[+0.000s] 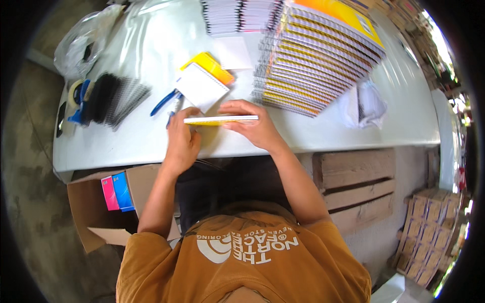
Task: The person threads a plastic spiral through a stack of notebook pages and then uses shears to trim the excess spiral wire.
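Both hands grip one thin notebook (221, 119), held edge-on and level just above the near edge of the white table (323, 134). The fingers of the left hand (181, 139) curl closed around the notebook's left end; the fingers of the right hand (255, 123) arch over its right half, thumb beneath, pinching the white page block with a yellow cover showing underneath.

Positions below are given relative to the held notebook.

- Just beyond it: a second notebook (202, 86), lying tilted, white page up, yellow cover and spiral binding along its far side.
- Beyond and to the right: a tall, fanned stack of spiral notebooks (318, 60) with yellow covers.
- Far beyond: a row of bound white booklets (240, 15).
- Just to the left: blue-handled pliers (164, 102), resting on the table.
- Well to the left: a bundle of black spiral coils (113, 98), beside a tape dispenser (78, 98).
- To the right: crumpled clear plastic (366, 103).
- Below and to the left, under the table edge: an open cardboard box (88, 207) containing pink and blue packs (117, 192).
- Below and to the right: a wooden pallet (356, 184).
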Motion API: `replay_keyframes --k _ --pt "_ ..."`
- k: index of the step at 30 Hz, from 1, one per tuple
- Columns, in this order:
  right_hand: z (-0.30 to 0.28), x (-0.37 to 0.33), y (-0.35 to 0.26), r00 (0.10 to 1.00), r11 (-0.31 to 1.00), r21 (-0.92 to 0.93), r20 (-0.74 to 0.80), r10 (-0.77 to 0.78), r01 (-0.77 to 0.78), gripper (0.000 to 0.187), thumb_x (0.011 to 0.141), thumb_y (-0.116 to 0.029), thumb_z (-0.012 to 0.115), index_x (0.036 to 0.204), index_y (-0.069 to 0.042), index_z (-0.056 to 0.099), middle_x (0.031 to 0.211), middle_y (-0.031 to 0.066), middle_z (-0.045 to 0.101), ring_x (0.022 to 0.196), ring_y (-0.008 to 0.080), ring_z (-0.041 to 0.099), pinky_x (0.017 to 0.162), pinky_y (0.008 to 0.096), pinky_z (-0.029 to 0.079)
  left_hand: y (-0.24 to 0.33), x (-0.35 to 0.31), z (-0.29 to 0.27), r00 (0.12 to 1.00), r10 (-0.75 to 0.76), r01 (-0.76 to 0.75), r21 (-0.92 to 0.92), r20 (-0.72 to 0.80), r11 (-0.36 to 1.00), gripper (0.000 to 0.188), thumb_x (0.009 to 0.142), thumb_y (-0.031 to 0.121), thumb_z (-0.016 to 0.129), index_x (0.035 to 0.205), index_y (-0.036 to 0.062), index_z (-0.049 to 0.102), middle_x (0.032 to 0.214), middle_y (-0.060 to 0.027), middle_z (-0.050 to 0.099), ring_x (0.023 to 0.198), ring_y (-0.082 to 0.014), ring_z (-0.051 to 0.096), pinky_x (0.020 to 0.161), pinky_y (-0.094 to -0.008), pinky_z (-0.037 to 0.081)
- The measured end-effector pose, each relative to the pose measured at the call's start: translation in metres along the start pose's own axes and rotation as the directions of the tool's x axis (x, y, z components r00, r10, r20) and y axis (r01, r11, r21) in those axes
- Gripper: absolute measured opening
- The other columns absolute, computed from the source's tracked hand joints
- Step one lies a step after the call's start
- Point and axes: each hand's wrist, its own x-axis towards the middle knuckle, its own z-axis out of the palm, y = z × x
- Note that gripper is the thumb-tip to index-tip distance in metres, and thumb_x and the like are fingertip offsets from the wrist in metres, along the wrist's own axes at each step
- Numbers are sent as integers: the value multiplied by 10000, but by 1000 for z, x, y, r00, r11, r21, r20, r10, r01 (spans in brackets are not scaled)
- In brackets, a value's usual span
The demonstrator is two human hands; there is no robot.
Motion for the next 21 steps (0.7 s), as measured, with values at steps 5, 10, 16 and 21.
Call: replay_keyframes --k 5,10,16,21 --pt "2 -5 -3 997 994 -90 31 69 -66 348 824 -1 616 1168 13 575 1118 104 621 980 108 557 873 257 451 -109 43 -62 902 -4 343 708 -433 617 399 845 315 581 1166 85 525 1132 -136 534 1084 -331 463 870 -456 347" --pt "-4 -3 1 986 983 -93 57 -154 159 298 850 8 568 1147 29 582 1111 118 621 983 130 567 879 254 446 -122 50 -80 935 -272 353 531 -227 770 302 859 322 564 1052 102 638 984 -101 632 914 -283 586 743 -409 426" --pt "-1 -4 1 996 995 -55 6 -84 84 297 862 2 555 1157 21 577 1079 96 634 982 114 564 874 242 442 -97 63 -104 945 -51 186 404 -323 896 240 875 252 570 992 56 646 977 -123 636 852 -249 603 744 -349 456" --pt "-3 -6 6 996 994 -68 -38 -84 81 300 863 11 543 1161 15 577 1075 89 638 952 97 570 847 233 451 -16 37 -62 936 -269 325 -265 227 908 329 943 326 477 852 26 580 700 -85 536 659 -145 481 630 -292 413"
